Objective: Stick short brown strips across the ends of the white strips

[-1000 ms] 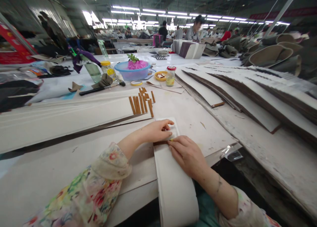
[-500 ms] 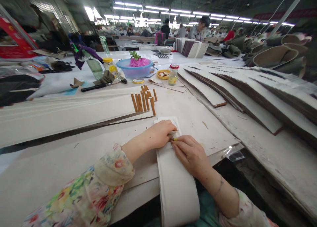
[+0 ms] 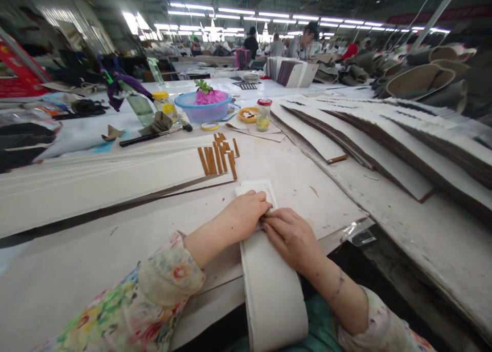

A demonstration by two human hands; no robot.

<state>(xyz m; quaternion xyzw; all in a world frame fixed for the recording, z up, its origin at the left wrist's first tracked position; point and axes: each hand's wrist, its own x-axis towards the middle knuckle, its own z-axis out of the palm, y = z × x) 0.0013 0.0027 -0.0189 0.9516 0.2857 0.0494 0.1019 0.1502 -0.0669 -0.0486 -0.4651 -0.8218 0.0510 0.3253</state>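
A long white strip lies across the table edge and hangs down toward my lap. My left hand rests on its far end with fingers curled, pressing down. My right hand lies on the strip just beside it, fingers bent and pinched at a thin brown stick between the two hands, mostly hidden by them. Several loose brown sticks lie on a stack of long white strips a little beyond my hands.
A blue bowl with pink filling, a yellow dish, a small jar, a brush and bottles stand at the back. Stacks of layered strips fan out on the right. Other people work at far tables.
My left hand's fingers have curled in and slid closer to my right hand over the strip's end. The brown stick is now more covered by both hands.
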